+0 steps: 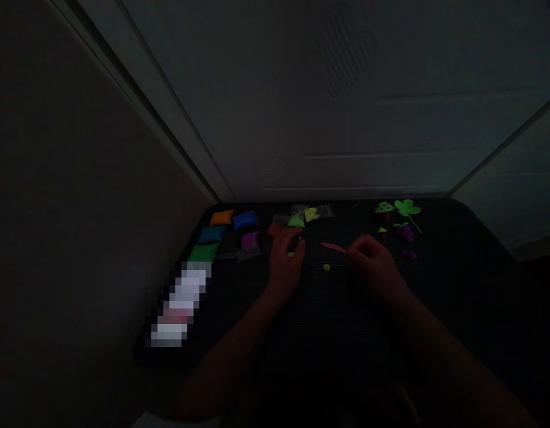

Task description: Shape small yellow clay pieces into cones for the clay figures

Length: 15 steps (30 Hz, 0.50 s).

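In the dim head view, my right hand [368,255] pinches one end of a pink modelling-clay knife [332,246], its blade pointing left above the dark table. My left hand [285,261] rests on the table with fingers curved and thumb apart from them. A tiny pale speck [300,238] shows in the gap between its fingertips and thumb. Partly hidden by that hand is a yellow-green piece [291,255]. Between my two hands, just below the blade, lies a small flat yellow-green clay disc [326,267].
Packets of coloured clay, including orange [222,218], blue [245,220], green [204,252] and purple [250,241], lie at left. Light green [297,220] and yellow [311,214] packets sit behind my left hand. At right are a clay mushroom [385,208], clover [407,207] and purple grapes [407,232].
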Each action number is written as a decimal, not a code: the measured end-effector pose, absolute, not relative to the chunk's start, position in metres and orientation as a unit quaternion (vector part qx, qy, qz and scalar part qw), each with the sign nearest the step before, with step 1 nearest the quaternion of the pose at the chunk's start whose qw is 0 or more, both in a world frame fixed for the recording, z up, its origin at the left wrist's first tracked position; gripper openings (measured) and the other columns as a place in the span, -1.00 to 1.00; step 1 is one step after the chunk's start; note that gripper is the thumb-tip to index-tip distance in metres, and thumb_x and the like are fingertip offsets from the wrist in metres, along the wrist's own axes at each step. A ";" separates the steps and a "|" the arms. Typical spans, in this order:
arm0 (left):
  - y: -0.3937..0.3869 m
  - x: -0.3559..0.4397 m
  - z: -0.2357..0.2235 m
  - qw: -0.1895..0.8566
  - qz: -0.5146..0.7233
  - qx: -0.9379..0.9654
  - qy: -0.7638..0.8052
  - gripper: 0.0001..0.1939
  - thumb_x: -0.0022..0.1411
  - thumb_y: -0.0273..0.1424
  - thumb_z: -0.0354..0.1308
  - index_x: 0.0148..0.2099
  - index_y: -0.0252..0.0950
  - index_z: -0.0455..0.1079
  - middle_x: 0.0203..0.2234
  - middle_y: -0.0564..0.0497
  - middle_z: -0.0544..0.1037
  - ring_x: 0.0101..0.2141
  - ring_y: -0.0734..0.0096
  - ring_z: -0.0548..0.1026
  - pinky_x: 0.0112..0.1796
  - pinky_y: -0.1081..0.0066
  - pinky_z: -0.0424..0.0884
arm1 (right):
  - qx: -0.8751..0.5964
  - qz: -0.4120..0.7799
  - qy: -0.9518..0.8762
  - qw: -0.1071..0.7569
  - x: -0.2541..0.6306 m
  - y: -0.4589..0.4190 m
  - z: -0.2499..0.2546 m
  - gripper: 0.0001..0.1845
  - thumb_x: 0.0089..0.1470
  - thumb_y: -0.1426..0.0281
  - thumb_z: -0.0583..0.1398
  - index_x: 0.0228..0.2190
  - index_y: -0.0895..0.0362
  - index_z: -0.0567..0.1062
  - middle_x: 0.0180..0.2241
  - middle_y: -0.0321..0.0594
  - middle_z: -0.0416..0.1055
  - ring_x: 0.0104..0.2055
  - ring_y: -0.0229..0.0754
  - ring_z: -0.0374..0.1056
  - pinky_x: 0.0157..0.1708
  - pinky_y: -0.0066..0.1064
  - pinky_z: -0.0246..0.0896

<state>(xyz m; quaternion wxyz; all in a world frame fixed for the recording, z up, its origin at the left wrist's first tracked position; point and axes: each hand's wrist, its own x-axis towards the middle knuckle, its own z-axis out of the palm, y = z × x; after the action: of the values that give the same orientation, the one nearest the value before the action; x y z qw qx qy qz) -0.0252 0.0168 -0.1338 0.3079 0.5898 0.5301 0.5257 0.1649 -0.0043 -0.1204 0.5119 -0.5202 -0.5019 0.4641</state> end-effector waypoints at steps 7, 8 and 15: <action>0.024 0.014 -0.065 0.711 0.579 0.252 0.307 -0.41 0.23 0.04 -0.22 -0.14 -0.30 0.43 -0.03 -0.15 0.48 0.06 0.15 0.38 0.01 0.19 0.32 | -0.458 0.182 -0.740 0.457 0.141 -0.008 -0.067 -0.81 0.08 0.28 0.18 -0.35 0.10 0.54 -0.35 -0.21 0.51 -0.27 -0.15 0.38 -0.21 -0.28 0.20; 0.028 0.017 -0.053 0.739 0.582 0.206 0.269 -0.40 0.23 0.04 -0.23 -0.14 -0.31 0.42 0.00 -0.14 0.46 0.08 0.17 0.37 0.02 0.21 0.31 | -0.444 0.089 -0.775 0.442 0.136 -0.007 -0.059 -0.79 0.10 0.27 0.16 -0.36 0.13 0.54 -0.35 -0.17 0.52 -0.25 -0.12 0.38 -0.19 -0.23 0.19; 0.030 0.020 -0.011 0.786 0.582 0.165 0.128 -0.38 0.27 0.01 -0.33 -0.05 -0.28 0.39 0.10 -0.07 0.40 0.15 0.24 0.29 0.10 0.24 0.23 | -0.372 -0.089 -0.859 0.340 0.127 -0.028 -0.026 -0.56 0.16 0.28 0.10 0.04 0.20 0.35 0.08 -0.07 0.35 0.12 -0.01 0.15 0.08 -0.08 0.06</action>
<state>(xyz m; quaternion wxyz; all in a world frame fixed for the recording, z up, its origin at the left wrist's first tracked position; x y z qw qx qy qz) 0.0198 0.0299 -0.0114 0.7860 0.1650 0.1278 0.5819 0.1265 -0.0284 -0.0261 0.3400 -0.3717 -0.8592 -0.0890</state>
